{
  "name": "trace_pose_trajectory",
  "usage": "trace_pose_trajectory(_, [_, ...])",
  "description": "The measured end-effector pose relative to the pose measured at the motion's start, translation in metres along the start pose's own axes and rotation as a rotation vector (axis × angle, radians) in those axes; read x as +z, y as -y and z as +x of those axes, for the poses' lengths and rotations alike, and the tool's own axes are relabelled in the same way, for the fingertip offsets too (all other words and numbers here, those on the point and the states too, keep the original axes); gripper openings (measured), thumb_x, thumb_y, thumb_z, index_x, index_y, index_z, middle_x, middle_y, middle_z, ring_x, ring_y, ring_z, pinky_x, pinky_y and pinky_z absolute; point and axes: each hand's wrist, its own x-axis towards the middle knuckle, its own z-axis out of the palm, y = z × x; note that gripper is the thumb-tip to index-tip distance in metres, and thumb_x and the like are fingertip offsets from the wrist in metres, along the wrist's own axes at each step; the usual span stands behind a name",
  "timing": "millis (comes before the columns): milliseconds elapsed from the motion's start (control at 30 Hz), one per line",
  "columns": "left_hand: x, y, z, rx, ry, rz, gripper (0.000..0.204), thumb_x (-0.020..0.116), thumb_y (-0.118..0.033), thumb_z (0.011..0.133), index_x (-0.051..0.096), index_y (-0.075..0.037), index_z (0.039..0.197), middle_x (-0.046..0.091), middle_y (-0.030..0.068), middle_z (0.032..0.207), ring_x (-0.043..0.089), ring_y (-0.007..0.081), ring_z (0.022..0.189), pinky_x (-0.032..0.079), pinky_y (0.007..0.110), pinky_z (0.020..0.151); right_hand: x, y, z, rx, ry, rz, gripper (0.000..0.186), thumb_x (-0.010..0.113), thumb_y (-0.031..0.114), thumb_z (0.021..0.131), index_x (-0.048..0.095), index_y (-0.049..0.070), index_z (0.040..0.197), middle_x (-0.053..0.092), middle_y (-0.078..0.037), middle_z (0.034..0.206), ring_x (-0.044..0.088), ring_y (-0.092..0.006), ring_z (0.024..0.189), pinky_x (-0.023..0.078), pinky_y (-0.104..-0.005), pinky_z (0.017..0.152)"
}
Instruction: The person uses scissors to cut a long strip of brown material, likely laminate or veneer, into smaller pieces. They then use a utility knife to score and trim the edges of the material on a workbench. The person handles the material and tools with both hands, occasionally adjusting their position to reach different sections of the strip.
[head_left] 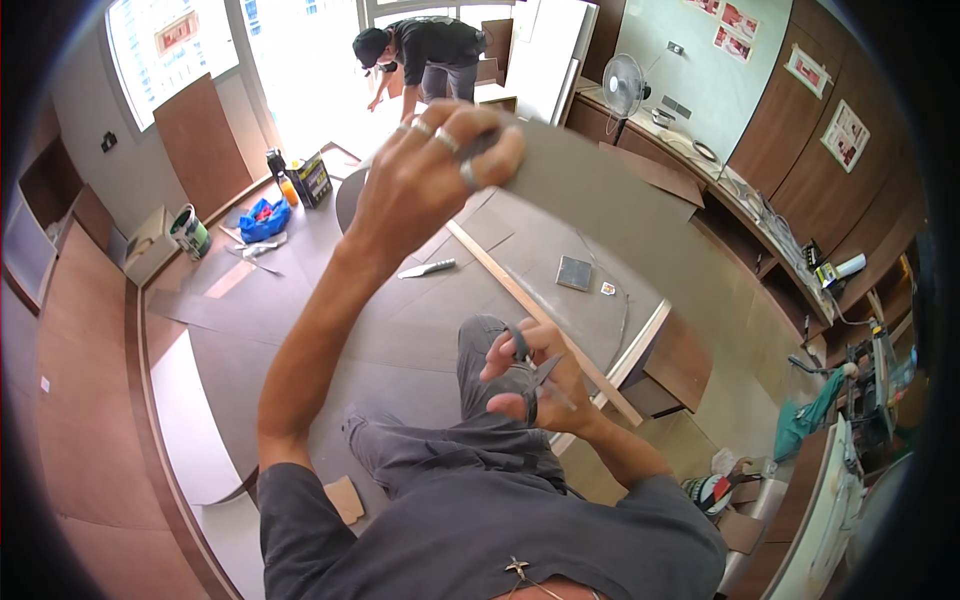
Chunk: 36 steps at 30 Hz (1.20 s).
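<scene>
Left hand [425, 165] pinching end of long, flat grey-brown strip [615, 200], upper centre; long axis slanting down rightward. Right hand [566, 372], below strip, apart, fingers holding grey metal scissors [544, 373], blades spreading.

Blown-out windows [300, 65]; dark, bent edges

Daylight from a bright window [172, 75] falls on a pale wall [690, 75], brown panelling [785, 125] and a long counter [725, 195].

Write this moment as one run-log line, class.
left hand: raised, gripping grey sheet | right hand: holding scissors, blades apart | knife-like tool: lying flat | co-worker: bent over
</scene>
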Motion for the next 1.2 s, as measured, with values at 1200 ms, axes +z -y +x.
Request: trace_pose_trajectory(1200, [0.118,-0.011,0.053,-0.346,0.771,-0.535,0.024,0.059,-0.018,0.095,0.056,-0.013,0.118,0.067,0.0052,0.09,0.059,0.015,0.093,0.041,0.034,0.096,-0.091,-0.049,-0.037,-0.025,-0.7,-0.038,0.051,0.078,0.004,0.078,0.045,0.004,0.116,0.056,-0.009,0.111,0.062,-0.0166,0.098,0.052,-0.0301,0.084])
